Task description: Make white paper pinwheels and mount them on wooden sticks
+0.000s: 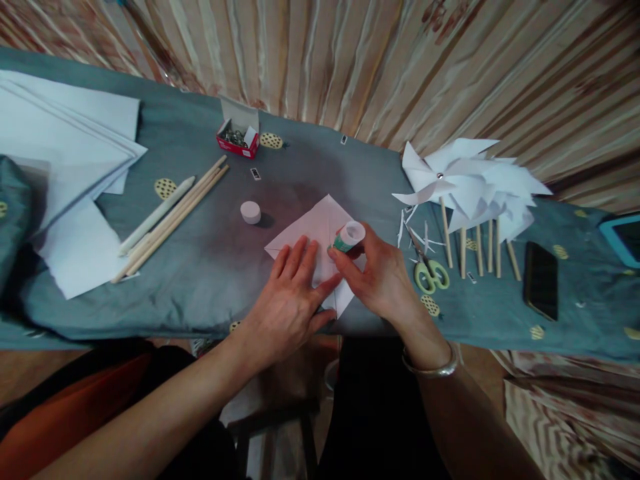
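A creased white paper square (320, 217) lies with a corner toward the far side of the cloth-covered table. My left hand (295, 293) rests on it, fingers spread and flat. In my right hand (377, 273) is a glue stick (349, 237) with a green-and-white label, held over the paper's right half. Its lower end is hidden by my fingers, so I cannot tell whether it touches the sheet. The white glue cap (251, 213) sits apart on the cloth, to the left of the paper.
Beyond the cap stands an open red box of metal pins (237, 139). Wooden sticks (175, 223) and paper sheets (75, 127) lie left. Green-handled scissors (430, 275), paper scraps (425, 233), paper pinwheels (465, 183) and a black phone (541, 280) are right. A curtain (325, 67) hangs behind.
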`<state>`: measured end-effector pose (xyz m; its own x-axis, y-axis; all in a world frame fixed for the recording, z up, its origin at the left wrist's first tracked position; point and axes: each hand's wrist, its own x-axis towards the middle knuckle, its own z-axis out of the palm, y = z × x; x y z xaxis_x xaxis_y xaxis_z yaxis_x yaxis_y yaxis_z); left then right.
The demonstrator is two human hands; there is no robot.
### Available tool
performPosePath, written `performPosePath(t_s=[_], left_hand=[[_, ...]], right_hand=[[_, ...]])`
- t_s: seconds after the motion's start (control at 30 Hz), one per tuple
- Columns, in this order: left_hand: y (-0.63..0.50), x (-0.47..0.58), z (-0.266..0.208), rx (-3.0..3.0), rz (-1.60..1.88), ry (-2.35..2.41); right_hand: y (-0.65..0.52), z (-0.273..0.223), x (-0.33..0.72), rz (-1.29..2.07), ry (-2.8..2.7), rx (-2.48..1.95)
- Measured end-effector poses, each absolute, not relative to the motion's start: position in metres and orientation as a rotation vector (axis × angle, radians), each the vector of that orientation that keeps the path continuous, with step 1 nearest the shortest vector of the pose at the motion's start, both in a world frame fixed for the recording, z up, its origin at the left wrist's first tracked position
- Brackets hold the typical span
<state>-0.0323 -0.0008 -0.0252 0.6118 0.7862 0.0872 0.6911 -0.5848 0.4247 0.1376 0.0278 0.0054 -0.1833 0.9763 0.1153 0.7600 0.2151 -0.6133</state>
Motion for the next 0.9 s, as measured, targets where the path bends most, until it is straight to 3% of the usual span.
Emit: performPosePath(t_s=[0.23,0.4,0.67,0.9], left_hand=[[-0.001,-0.034,-0.03,2.507,0.421,1.174],[-0.001,-0.035,-0.033,2.53,0.448,1.175],[0.0,-0.039,-0.029,2.594,0.577,1.182],[0.047,-0.084,-0.015,2.447,1.016,1.55]], right_hand=[[0.028,0.003,0.148,0.551,-1.963,-1.602],[0.028,0.0,0.161,0.554,-1.539,-1.542],[0.036,-0.002,0.171,1.311,-0.642,-1.117],[0.029,-0.004,0.166,1.578,-0.456,-0.959]])
